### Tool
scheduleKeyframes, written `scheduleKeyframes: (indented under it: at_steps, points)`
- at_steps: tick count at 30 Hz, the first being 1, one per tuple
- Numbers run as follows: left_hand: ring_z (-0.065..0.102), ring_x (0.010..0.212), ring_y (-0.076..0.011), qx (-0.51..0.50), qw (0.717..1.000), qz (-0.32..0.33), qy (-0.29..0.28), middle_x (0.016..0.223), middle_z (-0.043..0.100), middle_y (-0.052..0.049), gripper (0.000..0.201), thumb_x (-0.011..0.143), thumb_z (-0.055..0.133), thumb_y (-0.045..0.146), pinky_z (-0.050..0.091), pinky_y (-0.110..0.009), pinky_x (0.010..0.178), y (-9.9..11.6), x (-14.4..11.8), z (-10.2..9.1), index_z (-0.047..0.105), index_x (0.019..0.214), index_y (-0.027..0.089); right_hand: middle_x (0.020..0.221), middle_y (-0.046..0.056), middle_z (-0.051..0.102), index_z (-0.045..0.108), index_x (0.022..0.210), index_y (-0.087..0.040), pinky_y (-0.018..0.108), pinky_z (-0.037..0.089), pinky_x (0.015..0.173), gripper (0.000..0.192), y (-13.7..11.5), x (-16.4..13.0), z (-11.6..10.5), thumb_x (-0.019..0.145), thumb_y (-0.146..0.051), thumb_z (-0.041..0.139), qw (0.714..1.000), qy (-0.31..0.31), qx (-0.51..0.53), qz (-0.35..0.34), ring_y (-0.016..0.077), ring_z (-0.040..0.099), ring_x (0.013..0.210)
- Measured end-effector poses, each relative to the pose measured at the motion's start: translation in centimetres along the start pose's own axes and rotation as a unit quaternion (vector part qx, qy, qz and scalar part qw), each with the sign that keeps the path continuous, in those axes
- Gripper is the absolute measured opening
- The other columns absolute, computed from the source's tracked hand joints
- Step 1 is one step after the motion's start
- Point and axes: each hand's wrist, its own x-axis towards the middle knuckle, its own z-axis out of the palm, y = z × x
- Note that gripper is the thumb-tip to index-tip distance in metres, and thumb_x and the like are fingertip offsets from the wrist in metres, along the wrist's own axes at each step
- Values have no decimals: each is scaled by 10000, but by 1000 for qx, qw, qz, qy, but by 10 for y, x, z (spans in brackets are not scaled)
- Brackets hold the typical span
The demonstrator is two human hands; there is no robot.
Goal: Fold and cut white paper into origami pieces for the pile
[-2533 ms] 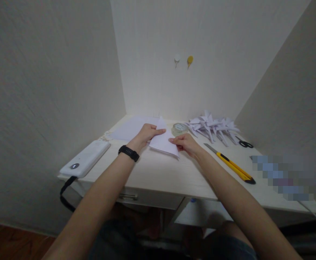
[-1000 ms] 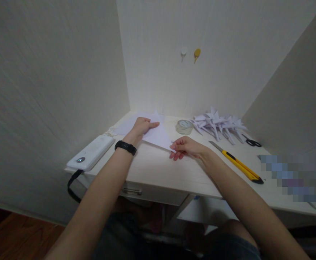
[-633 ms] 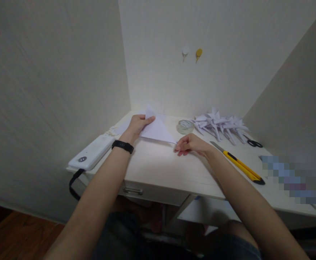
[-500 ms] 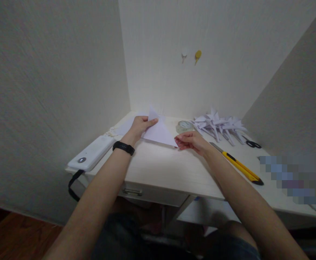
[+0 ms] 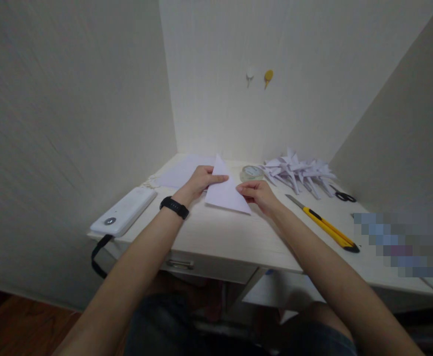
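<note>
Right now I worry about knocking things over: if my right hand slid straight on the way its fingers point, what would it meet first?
Probably the folded paper triangle that the right hand already touches, then the left hand.

Soft, dim, even light; the brightest patch glows on the cream back wall (image 5: pixel 216 123) just above the pale wooden desk (image 5: pixel 216 232). Faint shadows lie under the forearms. Wide-angle distortion bends the side walls. A pixelated blurred block (image 5: pixel 398 242) masks the right edge. Floor below is dark.
</note>
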Motion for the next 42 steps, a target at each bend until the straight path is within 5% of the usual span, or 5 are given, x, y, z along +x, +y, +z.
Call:
scheduleKeyframes:
  at_steps: [8,12,19,30,42]
  points:
    - [658,869,-191,150,980,127,31,977,747,-96,326,667,819,361,478,-305,801,35,-6,-11,772,926,169,560,-6,606,764,696,-145,227,307,489,252,-8,-5,-11,554,-340,840,989,-137,-56,24,79,446,509]
    - [648,678,-177,421,884,102,-173,722,744,-52,97,684,776,275,430,-270,669,55,-11,6,794,723,188,517,-16,577,775,689,-139,225,272,469,234,-5,-3,-11,556,-319,841,982,-169,-88,20,71,414,497]
    - [598,630,-133,620,722,36,-307,795,765,-60,200,721,681,235,366,-238,603,60,-7,36,792,873,170,528,2,604,787,686,-146,237,337,493,228,-1,-1,-10,534,-309,834,981,-158,-112,30,84,447,511]
    - [524,579,-146,465,833,-106,-281,631,693,-30,159,530,707,215,367,-266,569,32,14,10,757,665,147,450,-21,540,763,634,-129,220,307,442,152,-3,-3,-10,579,-267,792,970,-189,-153,28,68,396,457]
    - [528,520,-162,385,868,-218,-225,573,660,-47,172,499,756,254,372,-291,546,40,5,-36,740,629,143,737,123,759,770,703,-106,270,569,588,267,-10,-2,-27,585,-339,823,960,-216,-157,86,171,694,599]
